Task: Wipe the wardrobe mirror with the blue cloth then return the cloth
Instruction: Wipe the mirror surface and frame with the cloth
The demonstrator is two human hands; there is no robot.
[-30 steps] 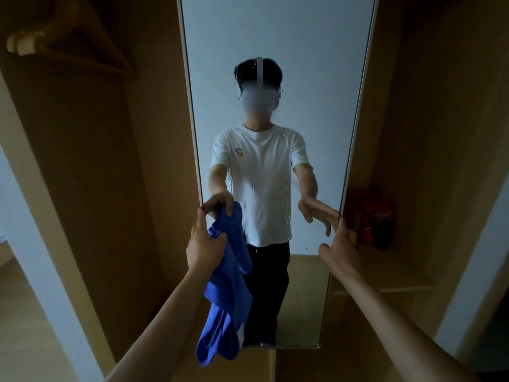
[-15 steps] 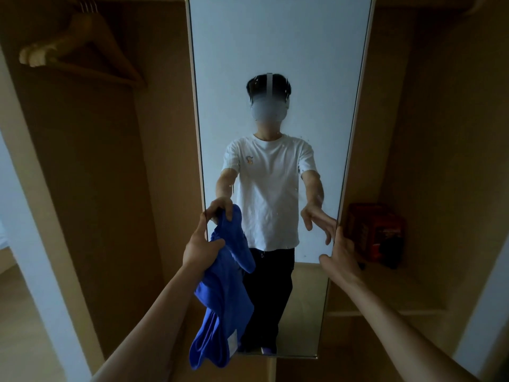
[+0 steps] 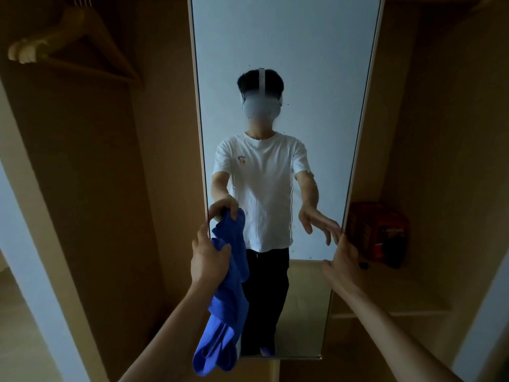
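Dim light fills an open wardrobe [image 3: 91,188] of light-brown wood panels. At the upper left of the frame a wooden hanger [image 3: 74,48] hangs inside the left compartment, its pale end catching some light. At the right, a wooden shelf [image 3: 407,296] runs across the compartment, and a red box [image 3: 377,232] stands on it toward the back. A white upright [image 3: 27,244] slants down the left edge, with pale wooden floor [image 3: 16,326] beyond it at the lower left. Another white strip [image 3: 479,326] shows at the lower right.
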